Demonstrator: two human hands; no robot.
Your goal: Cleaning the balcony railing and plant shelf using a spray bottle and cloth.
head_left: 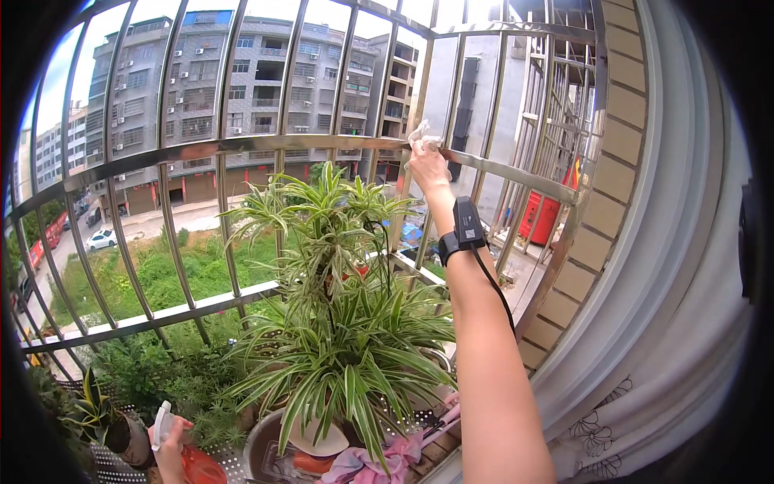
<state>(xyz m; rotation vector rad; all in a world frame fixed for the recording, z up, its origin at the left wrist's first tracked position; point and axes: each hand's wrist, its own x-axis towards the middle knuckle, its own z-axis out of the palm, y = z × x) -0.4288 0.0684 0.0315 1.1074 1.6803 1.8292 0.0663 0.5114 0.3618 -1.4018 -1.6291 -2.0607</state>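
Note:
My right hand (428,167) reaches up to the corner of a stainless steel window grille. It grips a crumpled white cloth or tissue (425,134) against the horizontal rail (314,143) where the rail meets the corner post. At lower left, my left hand (171,451) is closed around a spray bottle (204,467) with a white trigger head (161,425) and a translucent red body. Between my arms stands a tall spider plant (338,363) with striped leaves, its upper tufts close below the rail.
A snake plant (91,408) in a pot (130,444) and leafy greenery (157,375) line the left. Below the spider plant are a round basin (257,444) and a pink cloth (378,460). A tiled wall edge (595,239) and a pale curtain (671,357) border the right side.

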